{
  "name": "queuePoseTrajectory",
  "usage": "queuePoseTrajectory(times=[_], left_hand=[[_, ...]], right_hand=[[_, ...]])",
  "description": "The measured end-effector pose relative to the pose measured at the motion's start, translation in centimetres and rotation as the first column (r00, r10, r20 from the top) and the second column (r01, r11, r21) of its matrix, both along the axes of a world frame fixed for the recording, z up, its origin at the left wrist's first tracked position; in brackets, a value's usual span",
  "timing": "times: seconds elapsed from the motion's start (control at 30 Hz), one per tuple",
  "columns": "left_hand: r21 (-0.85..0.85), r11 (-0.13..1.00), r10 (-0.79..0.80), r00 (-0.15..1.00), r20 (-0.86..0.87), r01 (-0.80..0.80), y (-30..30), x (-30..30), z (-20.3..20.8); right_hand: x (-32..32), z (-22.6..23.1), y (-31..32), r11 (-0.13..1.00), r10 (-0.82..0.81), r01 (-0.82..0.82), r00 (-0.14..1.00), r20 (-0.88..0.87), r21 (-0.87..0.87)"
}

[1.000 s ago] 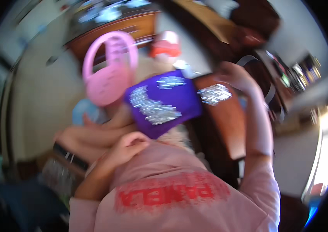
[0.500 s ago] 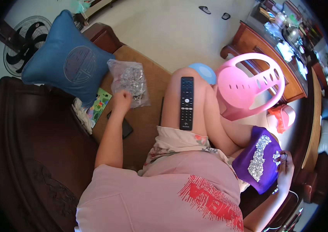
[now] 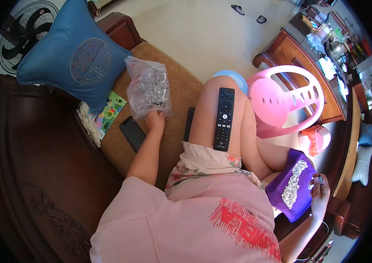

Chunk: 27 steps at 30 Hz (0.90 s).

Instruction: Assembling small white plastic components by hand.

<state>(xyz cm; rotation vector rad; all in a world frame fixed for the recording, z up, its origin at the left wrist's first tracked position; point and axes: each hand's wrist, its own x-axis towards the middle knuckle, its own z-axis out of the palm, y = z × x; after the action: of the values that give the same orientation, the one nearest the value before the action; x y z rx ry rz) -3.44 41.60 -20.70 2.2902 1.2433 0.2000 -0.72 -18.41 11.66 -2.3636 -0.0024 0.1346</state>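
On the woven seat to my left lies a clear plastic bag (image 3: 153,85) full of small silvery pieces. My left hand (image 3: 154,121) is at its near edge, fingers closed on the plastic. A purple cloth (image 3: 275,190) is spread over my folded leg on the right, with a strip of shiny silver pieces (image 3: 294,184) and a smaller cluster beside it. Over that cluster my right hand (image 3: 320,190) is pinched, its fingertips close together; whatever is between them is too small to name. A black remote control (image 3: 224,119) rests on my thigh.
A dark phone (image 3: 132,133), a colourful booklet (image 3: 111,114) and a blue cushion (image 3: 74,61) lie on the left of the carved wooden seat. A pink plastic chair (image 3: 273,103) stands ahead right, near a cluttered wooden cabinet (image 3: 306,72). A fan (image 3: 26,39) is at far left.
My left hand has moved right and closed at the plastic bag's near edge, leaving the phone more exposed. My right hand stays over the purple cloth. The view has shifted slightly.
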Motion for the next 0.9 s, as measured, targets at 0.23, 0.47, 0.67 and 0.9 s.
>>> queuePoseTrajectory(times=[0.23,0.47,0.67,0.9], left_hand=[[0.104,0.992,-0.069,0.996,-0.063,0.075,0.8,-3.0,3.6],[-0.703,0.597,-0.240,0.922,0.303,0.387,0.0,-3.3,16.6],[-0.565,0.249,-0.339,0.617,0.710,0.787,-11.1,-0.1,26.2],[-0.051,-0.051,-0.491,0.019,0.871,0.997,-28.5,4.6,27.5]], right_hand=[[-2.0,-1.6,-1.6,0.995,-0.055,0.057,0.998,-0.029,0.080],[-2.7,-2.3,0.7,0.995,-0.020,0.023,0.999,-0.038,0.095],[-2.0,-2.3,7.4,0.933,0.205,-0.213,0.977,0.060,0.289],[-1.8,-2.8,11.5,0.801,0.173,-0.187,0.982,0.079,0.568]])
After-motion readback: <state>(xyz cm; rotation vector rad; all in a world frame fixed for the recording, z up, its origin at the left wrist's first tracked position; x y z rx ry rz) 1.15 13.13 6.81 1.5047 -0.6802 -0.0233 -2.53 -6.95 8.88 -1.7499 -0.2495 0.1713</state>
